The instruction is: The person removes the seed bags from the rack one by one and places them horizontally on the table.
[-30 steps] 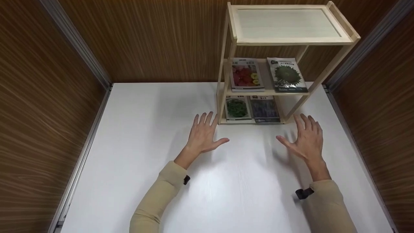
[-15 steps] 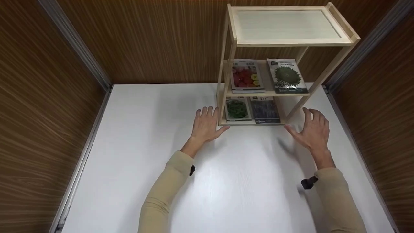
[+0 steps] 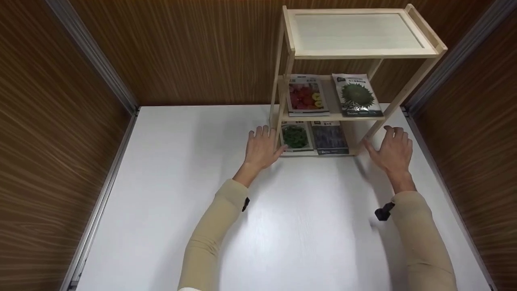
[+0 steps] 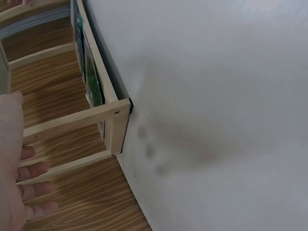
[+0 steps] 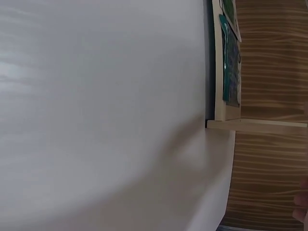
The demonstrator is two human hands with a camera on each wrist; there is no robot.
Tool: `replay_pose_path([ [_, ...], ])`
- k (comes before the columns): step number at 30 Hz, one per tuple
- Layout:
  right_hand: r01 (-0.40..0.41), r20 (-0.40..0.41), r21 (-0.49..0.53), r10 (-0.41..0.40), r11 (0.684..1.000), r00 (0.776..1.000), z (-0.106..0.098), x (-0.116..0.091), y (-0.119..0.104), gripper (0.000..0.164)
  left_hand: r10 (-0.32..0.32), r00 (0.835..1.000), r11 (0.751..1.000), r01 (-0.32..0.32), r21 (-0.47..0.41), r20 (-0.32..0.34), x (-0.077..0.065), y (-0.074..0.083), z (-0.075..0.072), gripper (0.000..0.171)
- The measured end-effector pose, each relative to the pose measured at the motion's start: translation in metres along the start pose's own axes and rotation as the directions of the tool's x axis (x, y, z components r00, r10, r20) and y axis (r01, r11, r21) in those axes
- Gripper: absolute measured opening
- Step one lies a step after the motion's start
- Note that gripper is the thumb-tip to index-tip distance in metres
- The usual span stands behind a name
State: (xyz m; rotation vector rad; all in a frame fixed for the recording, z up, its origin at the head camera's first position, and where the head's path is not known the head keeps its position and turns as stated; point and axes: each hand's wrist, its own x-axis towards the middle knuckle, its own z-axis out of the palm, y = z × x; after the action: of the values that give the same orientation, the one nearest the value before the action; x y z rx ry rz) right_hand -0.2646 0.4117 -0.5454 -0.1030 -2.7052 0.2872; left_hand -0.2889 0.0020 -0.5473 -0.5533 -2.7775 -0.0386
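Observation:
A light wooden shelf rack (image 3: 365, 52) stands at the back of the white table. Its middle tier bears a packet with red fruit (image 3: 305, 97) and a packet with a spiky green plant (image 3: 357, 96). Below lie a leafy green packet (image 3: 296, 136) and a purplish packet (image 3: 329, 137). My left hand (image 3: 260, 149) is at the rack's left front post (image 4: 72, 122), thumb and loosely bent fingers on either side. My right hand (image 3: 391, 151) is beside the right front post (image 3: 410, 87), thumb near it. Whether either palm touches wood, I cannot tell.
Wood-grain panels (image 3: 202, 52) rise behind and on both sides of the white table (image 3: 282, 226), with metal rails (image 3: 91, 56) at the corners. Dark wrist cameras (image 3: 383, 211) sit on the sleeves. The rack's top tier has raised side rails.
Both hands have moved forward, up to the rack's front posts. The spread fingers have become slightly bent. The rack and its packets stand as before.

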Motion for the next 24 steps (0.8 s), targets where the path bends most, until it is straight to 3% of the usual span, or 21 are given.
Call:
replay_pose_path([
  [8,0.012,0.021,-0.057,-0.011,0.998,1.000,0.004,0.015,0.003,0.082,0.006,0.999,0.997,-0.003,0.078,-0.033,0.009,-0.001,0.004,0.061],
  [15,0.132,-0.096,-0.105,-0.142,0.986,0.985,0.009,0.016,0.003,0.068,-0.001,0.997,0.991,0.011,0.135,-0.077,0.015,0.000,0.004,0.049],
  [24,0.173,-0.102,-0.138,-0.188,0.975,0.977,0.010,0.017,0.002,0.058,0.006,0.995,0.990,0.008,0.140,-0.098,0.016,0.000,0.005,0.046],
])
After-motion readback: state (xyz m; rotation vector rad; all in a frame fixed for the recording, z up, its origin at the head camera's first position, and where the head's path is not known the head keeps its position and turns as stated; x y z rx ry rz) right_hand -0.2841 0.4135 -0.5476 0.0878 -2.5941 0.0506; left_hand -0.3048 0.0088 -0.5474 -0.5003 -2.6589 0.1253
